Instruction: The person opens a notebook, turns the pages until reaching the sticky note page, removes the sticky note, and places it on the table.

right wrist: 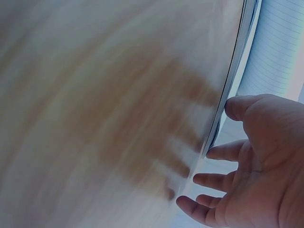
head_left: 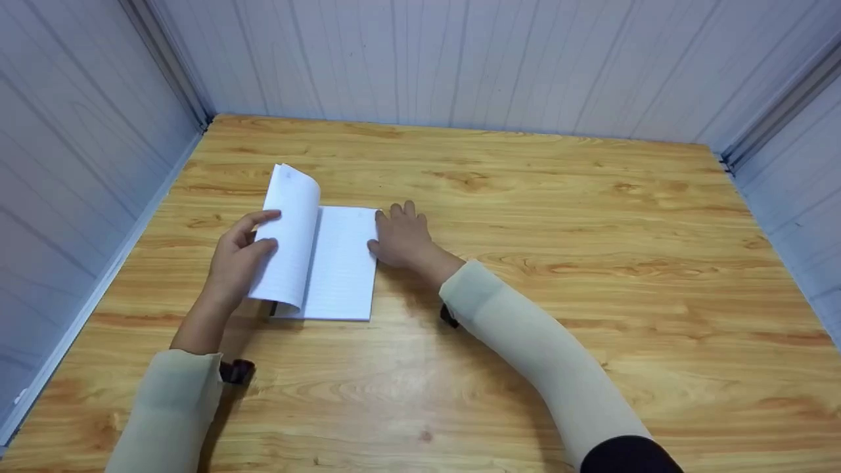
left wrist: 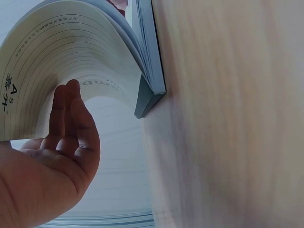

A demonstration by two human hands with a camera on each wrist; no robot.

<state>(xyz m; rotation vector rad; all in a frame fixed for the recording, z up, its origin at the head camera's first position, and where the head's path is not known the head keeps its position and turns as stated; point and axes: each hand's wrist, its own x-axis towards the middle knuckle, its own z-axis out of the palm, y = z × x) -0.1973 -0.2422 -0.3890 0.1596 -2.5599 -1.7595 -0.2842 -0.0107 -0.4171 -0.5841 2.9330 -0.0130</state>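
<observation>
An open lined notebook [head_left: 343,263] lies on the wooden table, left of the middle. Its left-hand pages [head_left: 286,230] stand raised and curved. My left hand [head_left: 236,259] pinches their outer edge between thumb and fingers. Dark print and ruled lines show on the underside of the curled sheet [left wrist: 66,52] in the left wrist view, with the left hand [left wrist: 52,175] beneath it. My right hand [head_left: 402,236], fingers spread, touches the notebook's right edge. From the right wrist view, the thumb and forefinger of that hand [right wrist: 256,166] meet the thin edge [right wrist: 232,71].
Wood-grain tabletop [head_left: 558,230] extends to the right and in front of the notebook. Pale panelled walls [head_left: 427,59] enclose the table at the back and both sides. Small black devices [head_left: 236,372] sit at the wrists, under light sleeves [head_left: 539,348].
</observation>
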